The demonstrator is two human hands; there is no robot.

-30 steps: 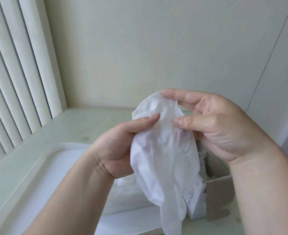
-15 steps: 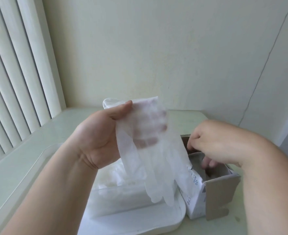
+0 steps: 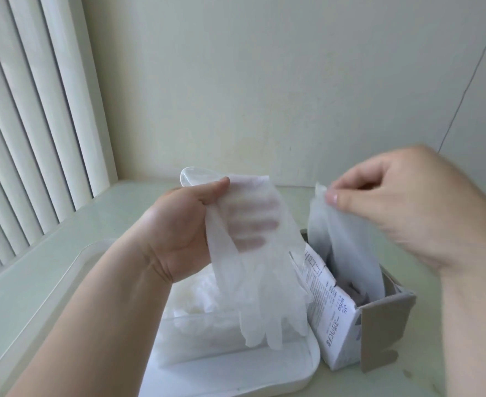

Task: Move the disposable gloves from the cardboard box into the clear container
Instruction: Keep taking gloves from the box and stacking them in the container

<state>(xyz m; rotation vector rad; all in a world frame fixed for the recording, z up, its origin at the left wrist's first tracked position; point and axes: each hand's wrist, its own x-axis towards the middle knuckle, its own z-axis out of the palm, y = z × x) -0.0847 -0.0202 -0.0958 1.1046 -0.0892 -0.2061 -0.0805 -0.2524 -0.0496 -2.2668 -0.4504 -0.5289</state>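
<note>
My left hand [image 3: 179, 233] grips a translucent white disposable glove [image 3: 259, 285] by its cuff; its fingers hang down over the clear container [image 3: 207, 339]. That container holds a pile of crumpled gloves [image 3: 196, 296]. My right hand [image 3: 402, 202], blurred, pinches a second glove [image 3: 347, 247] by its cuff, and the glove's lower part still reaches into the open cardboard box [image 3: 379, 325]. The box stands right of the container, with white printed sides and a brown flap.
A white tray or lid [image 3: 236, 376] lies under the container. The pale green table [image 3: 78, 230] runs back to a cream wall. Vertical blinds [image 3: 30, 124] hang at the left. A thin cable [image 3: 465, 90] runs down the wall at the right.
Both hands held one glove a second ago. My right hand let go, dipped into the box and has lifted a second glove out. My left hand stays holding the first glove.
</note>
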